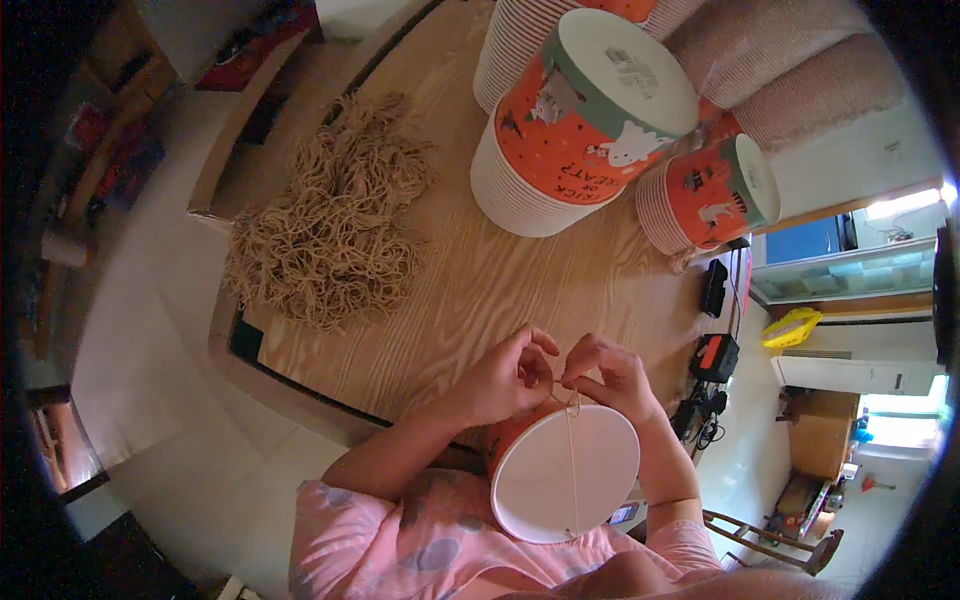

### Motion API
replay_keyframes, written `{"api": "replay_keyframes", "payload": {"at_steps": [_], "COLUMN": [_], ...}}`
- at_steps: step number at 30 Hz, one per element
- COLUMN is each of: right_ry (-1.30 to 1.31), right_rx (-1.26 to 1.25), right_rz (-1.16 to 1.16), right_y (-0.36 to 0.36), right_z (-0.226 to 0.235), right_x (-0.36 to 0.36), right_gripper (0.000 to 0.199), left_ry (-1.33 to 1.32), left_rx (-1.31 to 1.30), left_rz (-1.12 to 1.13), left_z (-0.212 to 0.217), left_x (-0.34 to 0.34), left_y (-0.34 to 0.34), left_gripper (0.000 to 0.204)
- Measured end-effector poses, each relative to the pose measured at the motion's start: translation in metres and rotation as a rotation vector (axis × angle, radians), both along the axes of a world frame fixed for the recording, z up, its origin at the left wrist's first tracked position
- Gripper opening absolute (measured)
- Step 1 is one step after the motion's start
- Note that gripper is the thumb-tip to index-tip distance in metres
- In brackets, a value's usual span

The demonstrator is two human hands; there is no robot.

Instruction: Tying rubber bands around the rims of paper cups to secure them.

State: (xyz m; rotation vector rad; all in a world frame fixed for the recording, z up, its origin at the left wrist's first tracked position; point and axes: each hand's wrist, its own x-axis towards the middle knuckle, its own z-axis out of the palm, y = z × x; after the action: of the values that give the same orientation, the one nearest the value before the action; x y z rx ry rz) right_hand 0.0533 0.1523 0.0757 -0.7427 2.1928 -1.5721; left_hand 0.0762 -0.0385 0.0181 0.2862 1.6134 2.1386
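Observation:
An orange paper bucket (545, 480) rests against my pink top, its round white mouth turned up. A thin tan string (573, 455) crosses the mouth, from a small hole in the near rim to the far rim. At that far rim my left hand (508, 378) is closed, thumb and fingers pinching the string. Close beside it, my right hand (612, 376) pinches the same string from the other side. The knot or loop between the fingertips is too small to make out. On the table at the left lies a loose, tangled heap of tan strings (335, 225).
Upside-down stacks of orange and white paper buckets stand at the back, one tall (580, 135) and one smaller (700, 200). Bagged stacked cups (810, 95) lie behind them. Black devices and cables (712, 360) line the right edge of the wooden table (470, 290).

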Motion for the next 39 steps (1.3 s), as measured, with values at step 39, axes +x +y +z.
{"api": "replay_keyframes", "payload": {"at_steps": [39], "right_ry": [0.061], "right_rx": [0.374], "right_rz": [0.028], "right_y": [-0.007], "right_z": [0.060], "right_x": [0.026], "right_gripper": [0.015], "left_ry": [-0.675], "left_rx": [0.722], "left_rz": [-0.228], "left_z": [-0.006], "left_x": [0.000], "left_y": [-0.024], "left_gripper": [0.007]}}
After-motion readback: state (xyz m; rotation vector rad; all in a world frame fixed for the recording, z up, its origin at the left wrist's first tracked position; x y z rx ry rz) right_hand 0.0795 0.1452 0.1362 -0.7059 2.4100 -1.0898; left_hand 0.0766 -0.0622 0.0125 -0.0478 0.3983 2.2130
